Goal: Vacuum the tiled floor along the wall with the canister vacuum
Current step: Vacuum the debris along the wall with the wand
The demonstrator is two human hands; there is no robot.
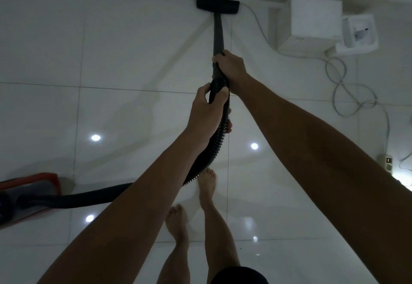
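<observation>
The black floor nozzle (217,4) lies flat on the glossy white tiled floor (124,56), right at the foot of the wall at the top of the view. A dark wand (218,32) runs back from it to my hands. My right hand (230,66) grips the wand's near end. Just behind, my left hand (208,110) grips the ribbed black hose (217,132). The hose loops down under my left arm and leftward to the red and grey canister (29,191) at the left edge.
A white box (310,23) and a white appliance on a base (359,34) stand by the wall at upper right. Loose grey cables (347,92) coil on the floor there, and one runs along the wall past the nozzle. A power strip (388,163) lies at the right edge. My bare feet (207,183) stand below the hose.
</observation>
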